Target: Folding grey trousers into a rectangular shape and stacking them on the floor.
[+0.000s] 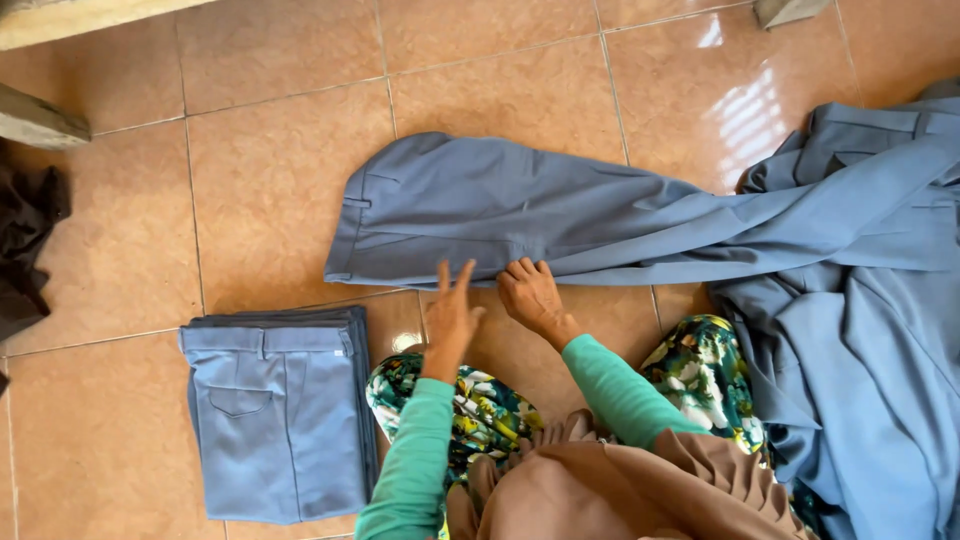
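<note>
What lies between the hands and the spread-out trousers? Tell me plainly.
Nothing visible does. The right hand rests its fingers on the lower edge of the spread blue-grey trousers. The left hand is open beside it, fingertips at that same edge, with only bare tiled floor around.

A tiled floor (270,180) is covered by spread trousers (480,205), a folded stack (280,420), a heap (860,330) and a dark cloth (25,240).

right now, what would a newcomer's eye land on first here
Blue-grey trousers lie spread across the tiled floor at centre, both hands at their near edge: left hand lifted, right hand pressing the fabric. A folded stack sits lower left, a loose heap right.
</note>
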